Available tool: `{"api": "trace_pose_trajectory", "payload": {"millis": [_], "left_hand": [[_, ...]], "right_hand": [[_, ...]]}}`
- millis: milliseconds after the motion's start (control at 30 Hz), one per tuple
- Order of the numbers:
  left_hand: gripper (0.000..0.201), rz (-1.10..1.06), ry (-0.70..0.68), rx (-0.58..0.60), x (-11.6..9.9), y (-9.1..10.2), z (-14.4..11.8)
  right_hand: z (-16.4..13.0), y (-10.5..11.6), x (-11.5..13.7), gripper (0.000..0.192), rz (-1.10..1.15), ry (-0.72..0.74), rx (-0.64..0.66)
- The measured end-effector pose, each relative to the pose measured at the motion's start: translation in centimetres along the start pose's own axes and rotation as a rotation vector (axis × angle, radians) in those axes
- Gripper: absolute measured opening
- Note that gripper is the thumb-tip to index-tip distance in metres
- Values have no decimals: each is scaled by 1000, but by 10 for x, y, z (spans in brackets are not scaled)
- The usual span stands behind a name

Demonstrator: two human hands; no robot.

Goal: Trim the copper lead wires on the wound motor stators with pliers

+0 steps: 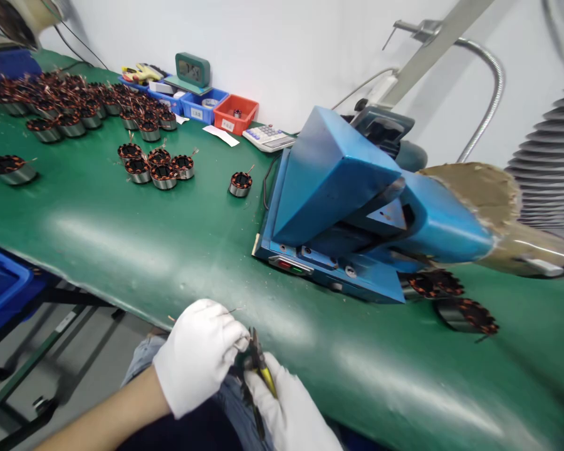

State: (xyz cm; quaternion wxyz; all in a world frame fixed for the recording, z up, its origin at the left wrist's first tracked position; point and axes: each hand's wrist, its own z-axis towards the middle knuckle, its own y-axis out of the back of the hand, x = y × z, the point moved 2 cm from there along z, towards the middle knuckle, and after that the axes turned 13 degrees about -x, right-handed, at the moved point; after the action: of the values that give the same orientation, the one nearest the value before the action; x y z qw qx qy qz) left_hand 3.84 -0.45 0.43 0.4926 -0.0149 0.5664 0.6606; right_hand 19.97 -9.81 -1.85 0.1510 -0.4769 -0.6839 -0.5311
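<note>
Left hand (200,357): grip together, contents unclear; right hand (286,398) clamped round pliers (264,369). Fingertips so near jaws risk a nip.

the head view looks forward and down at the nearby hands (200,357).

Green clock (192,70), red bin (237,126), calculator (269,138)

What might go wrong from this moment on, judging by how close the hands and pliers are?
The tips of the pliers in the right hand sit right by the fingertips of the left hand, so they might nip the glove. Both hands work at the near edge of the table, so a dropped tool could land in the lap or on the floor.
</note>
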Motion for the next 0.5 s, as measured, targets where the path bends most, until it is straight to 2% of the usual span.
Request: {"api": "trace_pose_trajectory", "payload": {"millis": [133, 233, 367, 500], "left_hand": [[21, 5, 6, 54, 0, 0, 1], [21, 9, 2, 52, 0, 0, 1], [19, 21, -8, 56, 0, -2, 0], [18, 10, -30, 107, 4, -2, 1]], "right_hand": [[-7, -5, -4, 52, -178, -27, -42], [-9, -12, -2, 56, -264, -11, -68], [-7, -12, 3, 55, -249, 20, -142], [7, 11, 14, 49, -72, -32, -243]]}}
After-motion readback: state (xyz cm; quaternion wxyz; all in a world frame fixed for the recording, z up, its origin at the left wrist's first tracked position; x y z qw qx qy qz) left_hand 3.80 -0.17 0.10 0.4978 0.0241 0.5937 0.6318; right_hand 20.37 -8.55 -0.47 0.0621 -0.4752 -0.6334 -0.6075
